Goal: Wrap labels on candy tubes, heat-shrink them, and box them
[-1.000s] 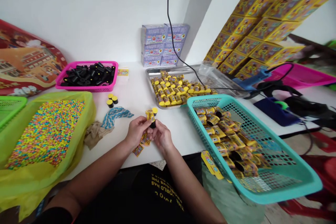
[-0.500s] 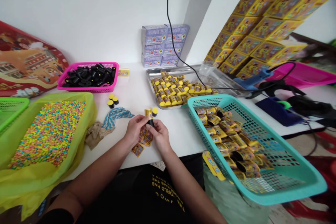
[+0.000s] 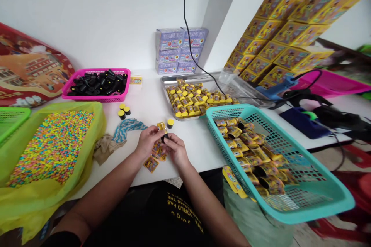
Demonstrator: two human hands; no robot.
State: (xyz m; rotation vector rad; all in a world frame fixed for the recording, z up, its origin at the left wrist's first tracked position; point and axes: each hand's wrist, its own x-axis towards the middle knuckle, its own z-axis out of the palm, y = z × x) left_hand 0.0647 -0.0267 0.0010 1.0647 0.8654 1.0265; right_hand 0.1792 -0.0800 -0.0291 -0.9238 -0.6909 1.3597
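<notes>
Between my hands, a small yellow printed sleeve (image 3: pixel 160 126) meets a small black canister (image 3: pixel 164 136). My left hand (image 3: pixel 147 139) pinches the sleeve from the left, thumb on its side. From the right, the fingers of my right hand (image 3: pixel 176 149) are closed on the black canister. How far the canister sits inside the sleeve is hidden by my fingers. Flat printed sleeves (image 3: pixel 151 163) lie loose on the table beneath my hands. A black canister with a yellow lid (image 3: pixel 170 123) stands just beyond my right hand.
A pink basket (image 3: pixel 95 99) holds black canisters, and a yellow-lined tub (image 3: pixel 100 119) holds coloured candies. Finished-looking canisters fill part of a metal tray (image 3: pixel 181 118). Printed pieces lie in a turquoise basket (image 3: pixel 315 216) at right. A striped cloth (image 3: pixel 127 128) and black cable (image 3: pixel 199 65) are nearby.
My hands have shifted slightly, and the sleeve now leans more to the left above the canister. Both are still held. The view has moved a little.
</notes>
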